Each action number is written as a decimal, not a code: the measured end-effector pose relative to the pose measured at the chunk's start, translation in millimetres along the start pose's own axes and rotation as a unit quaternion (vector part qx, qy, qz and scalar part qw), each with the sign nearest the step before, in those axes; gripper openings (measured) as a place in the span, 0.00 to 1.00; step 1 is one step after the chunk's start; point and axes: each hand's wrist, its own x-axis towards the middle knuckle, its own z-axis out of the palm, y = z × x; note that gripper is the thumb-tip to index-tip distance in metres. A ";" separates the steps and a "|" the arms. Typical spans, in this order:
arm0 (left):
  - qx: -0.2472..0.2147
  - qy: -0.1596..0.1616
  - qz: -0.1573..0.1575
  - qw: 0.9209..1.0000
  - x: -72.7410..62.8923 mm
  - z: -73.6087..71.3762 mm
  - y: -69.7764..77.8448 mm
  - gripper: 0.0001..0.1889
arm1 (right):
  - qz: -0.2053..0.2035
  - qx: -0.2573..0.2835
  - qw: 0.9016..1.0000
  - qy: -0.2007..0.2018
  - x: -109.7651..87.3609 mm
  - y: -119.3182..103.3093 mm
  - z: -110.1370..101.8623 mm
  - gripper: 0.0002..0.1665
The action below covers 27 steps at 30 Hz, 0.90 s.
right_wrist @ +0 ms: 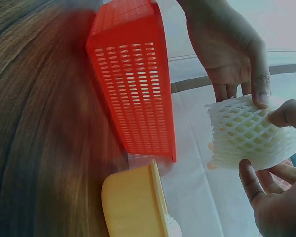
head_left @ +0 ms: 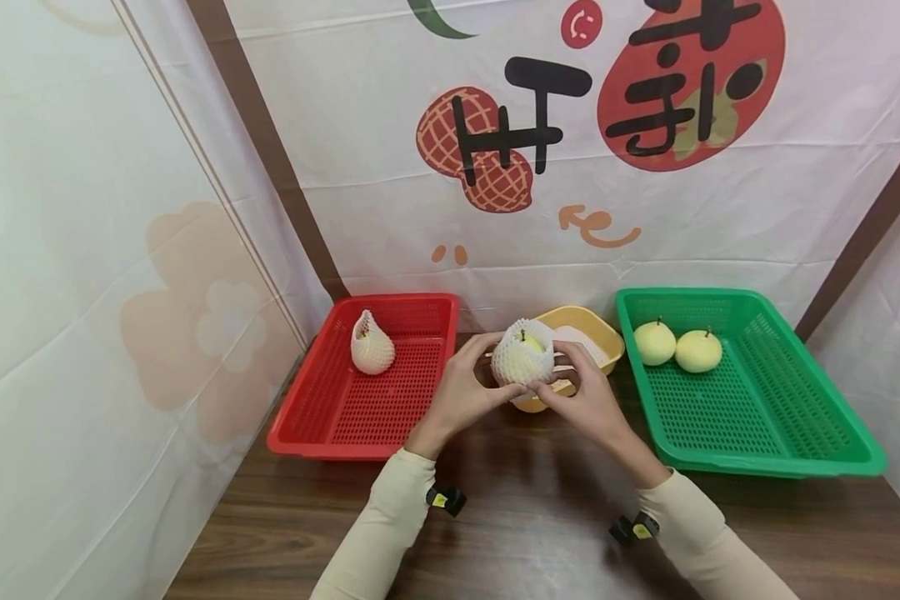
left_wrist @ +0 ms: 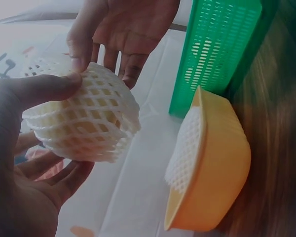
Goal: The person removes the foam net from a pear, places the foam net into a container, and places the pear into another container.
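Head view, from the bottom edge up: a dark brown wood-grain table [head_left: 517, 508] and two cream sleeves [head_left: 375, 533], one small black wrist camera [head_left: 450, 500] with a yellow-green label at each wrist. Left hand [head_left: 457, 392] and right hand [head_left: 588, 396] arch inward at the centre, thumbs nearly meeting on the near side, fingers curled round the far sides; together they grip one round pale-yellow pear in a white foam-net sleeve [head_left: 521, 367], stem upward, held above the table. Just behind stands one yellow plastic tub [head_left: 611, 340] containing white foam netting [head_left: 579, 340]. Left of centre, one red perforated plastic basket [head_left: 382, 412] holds one netted pear [head_left: 373, 350]; at right, one green perforated plastic basket [head_left: 765, 417] holds two bare pears [head_left: 697, 352], side by side. Farthest, a white printed cloth [head_left: 345, 167] carries two peanut pictures and large black characters [head_left: 547, 79], cropped at upper right; I cannot read them confidently.
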 end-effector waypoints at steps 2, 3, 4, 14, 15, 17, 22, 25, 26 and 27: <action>0.003 0.001 0.006 1.000 -0.7 1.9 -0.3 0.41 | 0.005 -0.004 1.000 -0.002 -2.0 0.1 -1.7 0.34; 0.002 0.002 0.008 1.000 -1.1 2.6 -0.2 0.41 | 0.006 -0.006 1.000 -0.003 -3.1 -0.1 -2.3 0.35; 0.006 0.003 0.010 1.000 -1.5 3.4 -0.2 0.42 | 0.007 -0.007 1.000 -0.005 -3.8 -0.2 -2.9 0.35; -0.002 0.009 0.021 1.000 -7.4 15.7 -1.6 0.41 | 0.006 -0.025 1.000 -0.004 -13.8 3.9 -7.9 0.38; -0.010 0.007 0.021 1.000 -8.2 16.9 -1.8 0.40 | 0.004 -0.029 1.000 -0.005 -15.1 4.7 -8.3 0.38; -0.023 0.003 0.018 1.000 -9.9 19.3 -2.2 0.40 | -0.001 -0.036 0.999 -0.004 -17.7 6.6 -8.9 0.38; -0.040 -0.008 0.011 0.999 -14.4 25.1 -3.8 0.40 | -0.011 -0.055 0.998 -0.004 -24.0 12.5 -9.7 0.38; -0.039 -0.015 0.007 0.999 -17.0 28.8 -5.8 0.42 | -0.010 -0.065 0.998 -0.007 -26.8 15.2 -10.9 0.39; -0.040 -0.017 0.005 0.999 -17.8 29.9 -6.7 0.42 | -0.009 -0.066 0.998 -0.008 -27.7 15.9 -11.4 0.39; -0.041 -0.020 0.005 0.999 -18.7 31.1 -7.7 0.43 | -0.010 -0.068 0.998 -0.010 -28.5 16.6 -11.8 0.39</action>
